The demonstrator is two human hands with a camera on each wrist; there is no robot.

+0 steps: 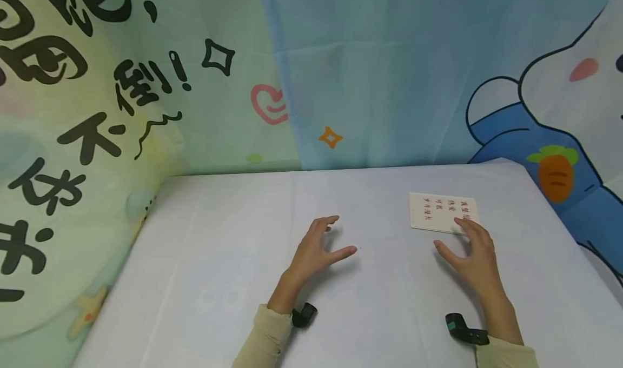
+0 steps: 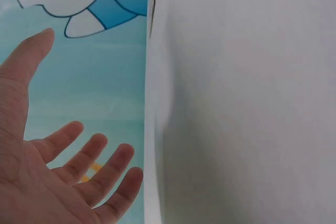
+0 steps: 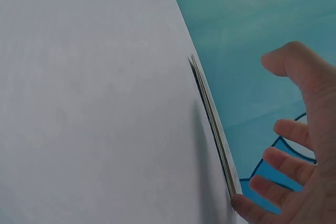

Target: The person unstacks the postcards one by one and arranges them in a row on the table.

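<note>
- On the white table [image 1: 233, 249], in the head view, the pale card [image 1: 430, 218] with columns of red characters lies flat, right of centre and toward the far side. The right hand [image 1: 473, 257] arches over its near right corner, thumb and fingers well spread, holding nothing; whether the forefinger touches the card cannot be told. The left hand [image 1: 315, 253] hangs well apart to the left, its grip wide and bare too. To take the card well, the right thumb would best come in at the near edge, with the fingers over the top face.
- In the left wrist view, the thumb and fingers are splayed, with the printed backdrop [image 2: 94, 87] behind and nothing between them. This hand could usefully steady the card's left edge.
- In the right wrist view, the card shows edge-on as thin layers, close by the lowest finger; contact is unclear. Since the layers may slip or part, a pinch should probably gather them all, lightly, without bending a corner.
</note>
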